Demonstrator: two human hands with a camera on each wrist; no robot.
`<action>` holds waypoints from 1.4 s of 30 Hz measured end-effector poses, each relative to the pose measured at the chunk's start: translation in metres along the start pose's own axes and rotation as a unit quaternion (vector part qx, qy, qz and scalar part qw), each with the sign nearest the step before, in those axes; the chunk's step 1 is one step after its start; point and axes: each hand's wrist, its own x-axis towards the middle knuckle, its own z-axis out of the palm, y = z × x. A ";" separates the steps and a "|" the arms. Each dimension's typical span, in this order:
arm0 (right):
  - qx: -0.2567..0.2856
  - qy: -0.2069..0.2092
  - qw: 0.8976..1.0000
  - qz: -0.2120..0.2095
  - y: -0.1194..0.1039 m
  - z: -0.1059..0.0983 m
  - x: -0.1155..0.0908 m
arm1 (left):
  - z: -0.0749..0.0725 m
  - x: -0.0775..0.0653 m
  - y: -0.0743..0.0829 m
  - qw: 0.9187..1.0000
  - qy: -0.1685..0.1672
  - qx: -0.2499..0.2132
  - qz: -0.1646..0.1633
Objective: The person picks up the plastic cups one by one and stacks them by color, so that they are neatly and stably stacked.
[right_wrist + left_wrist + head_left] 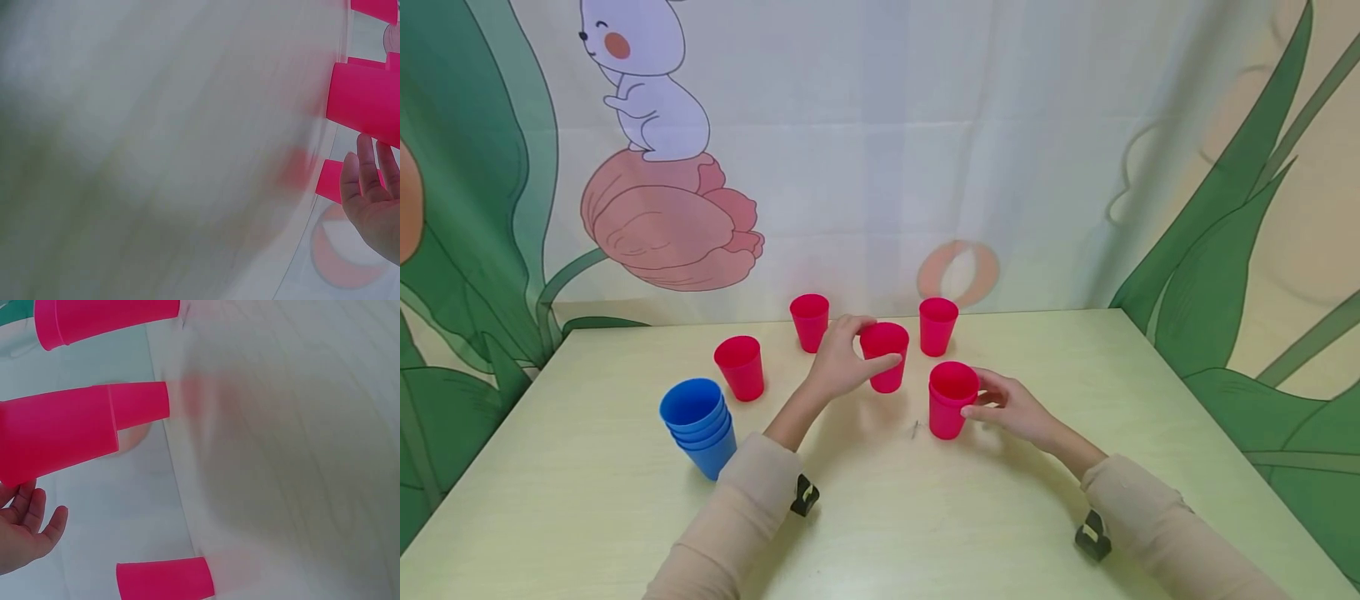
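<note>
Left hand [841, 360] half-curled around a red cup [883, 343] mid-frame, right hand [1017, 410] half-curled, gripping stacked red cups [950, 406] right of centre

Red cup [890, 380], mouth up, 2 nested red cups [947, 418] nearby

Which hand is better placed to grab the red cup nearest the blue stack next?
Likely the left hand: it is closer to that red cup, though gripping another cup. The right hand is farther across, holding the stacked red cups.

The red cups [947, 417] look plastic (and smooth).
</note>
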 end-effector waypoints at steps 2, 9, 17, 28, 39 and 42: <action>-0.001 0.001 1.000 0.002 0.000 0.000 0.000 | -0.001 -0.001 0.003 1.000 -0.002 0.001 0.003; 0.000 0.001 1.000 -0.002 0.001 0.000 0.000 | -0.003 -0.002 0.012 1.000 0.005 0.001 0.029; 0.000 0.000 1.000 -0.001 0.000 0.000 0.001 | -0.005 -0.004 0.027 0.998 0.012 -0.013 0.064; 0.000 -0.005 1.000 -0.012 0.002 0.000 0.001 | -0.011 -0.008 0.049 0.995 0.023 -0.025 0.093; 0.007 -0.010 1.000 -0.009 -0.011 0.001 -0.004 | -0.006 -0.006 0.066 0.992 0.006 -0.050 0.113; 0.003 -0.011 1.000 -0.006 -0.021 0.002 -0.008 | -0.003 -0.005 0.069 0.992 0.001 -0.051 0.116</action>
